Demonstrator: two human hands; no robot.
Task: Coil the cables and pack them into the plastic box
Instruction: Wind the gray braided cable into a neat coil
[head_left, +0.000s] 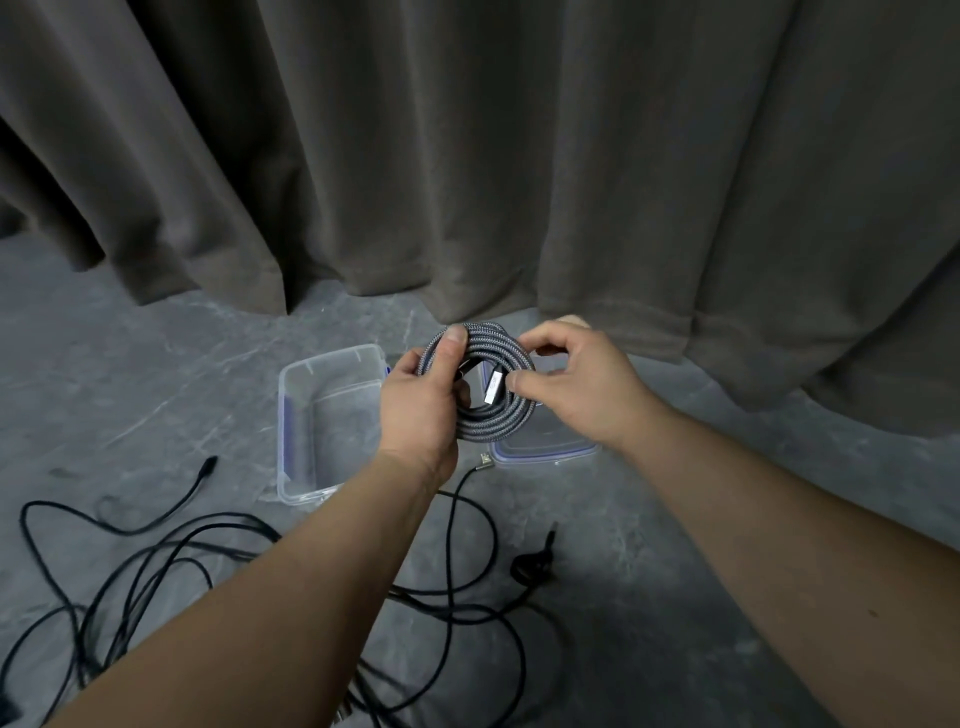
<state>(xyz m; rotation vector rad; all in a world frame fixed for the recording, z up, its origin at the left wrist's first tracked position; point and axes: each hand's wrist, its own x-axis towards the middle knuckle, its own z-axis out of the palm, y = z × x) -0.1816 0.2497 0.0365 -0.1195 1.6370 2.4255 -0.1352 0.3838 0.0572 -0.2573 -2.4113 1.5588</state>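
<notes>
A grey braided cable (498, 415) is wound into a round coil and held in the air above the floor. My left hand (423, 405) grips the coil's left side, thumb over its top. My right hand (576, 384) pinches the coil's right side, near a silver plug lying across the windings. Just behind and left of the hands, a clear plastic box (311, 415) stands open on the floor with nothing visible inside. Its lid (545, 452) with a blue seal lies flat under the coil, to the right of the box.
Loose black cables (171, 561) sprawl tangled over the grey floor at lower left and centre. One black cable end (485, 460) lies near the lid, another plug (530, 564) to the lower right. A brown curtain (519, 156) hangs across the back.
</notes>
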